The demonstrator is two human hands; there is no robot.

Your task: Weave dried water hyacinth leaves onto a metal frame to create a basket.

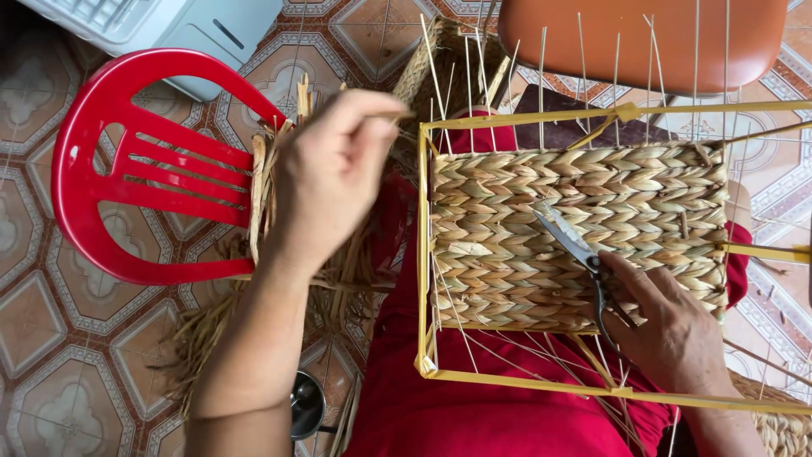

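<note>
A red plastic chair [127, 169] stands on the patterned tiled floor [42, 338], with loose dried straw [262, 195] piled on its seat. The left hand [334, 169] is raised beside it, fingers pinched on a thin strand. Further right, a yellow metal frame [420, 254] rests across the person's red-clad lap, partly filled with a woven panel [584, 228]. The right hand [677, 330] grips scissors [575, 250], blades lying on the weave.
</note>
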